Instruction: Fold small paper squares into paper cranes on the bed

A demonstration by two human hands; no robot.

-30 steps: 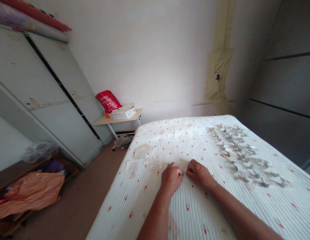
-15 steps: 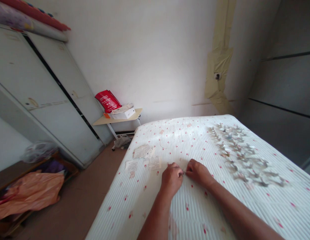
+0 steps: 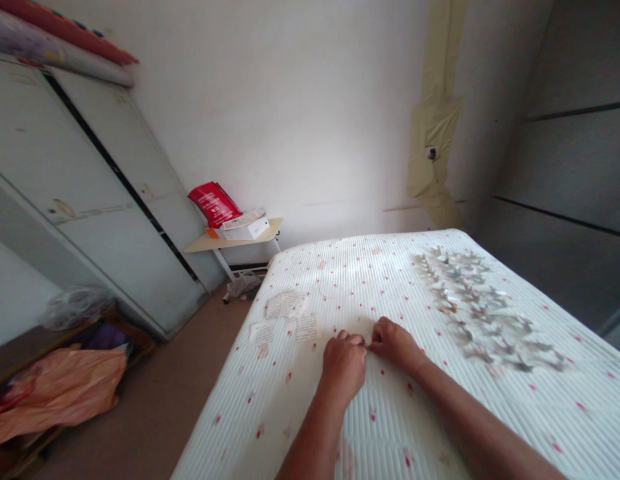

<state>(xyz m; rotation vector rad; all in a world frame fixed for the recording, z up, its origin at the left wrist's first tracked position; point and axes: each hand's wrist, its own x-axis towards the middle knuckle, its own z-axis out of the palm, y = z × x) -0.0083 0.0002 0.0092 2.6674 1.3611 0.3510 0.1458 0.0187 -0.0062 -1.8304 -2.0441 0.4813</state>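
Observation:
My left hand [image 3: 344, 363] is closed, its fingers pinched together above the bed. Facing it, my right hand [image 3: 394, 343] is closed too, with thumb and fingers meeting the left fingertips. Between them shows a tiny bit of what looks like a small piece of paper [image 3: 367, 346]; the fingers hide most of it. Left of my hands lie loose printed paper slips [image 3: 286, 305], some overlapping. To the right, several small folded paper figures [image 3: 473, 293], pointed like birds, stand in rows.
The bed [image 3: 375, 413] has a white ribbed cover with red dots. Beyond its far left corner a small table [image 3: 200, 245] holds a red bag [image 3: 215, 204] and a white box [image 3: 247, 230]. A grey cabinet [image 3: 105, 220] stands left, near an orange plastic bag [image 3: 65, 387].
The two hands have come slightly closer together, and the left fingers have shifted a little. Both hands remain pinched at the same spot. The view has moved slightly.

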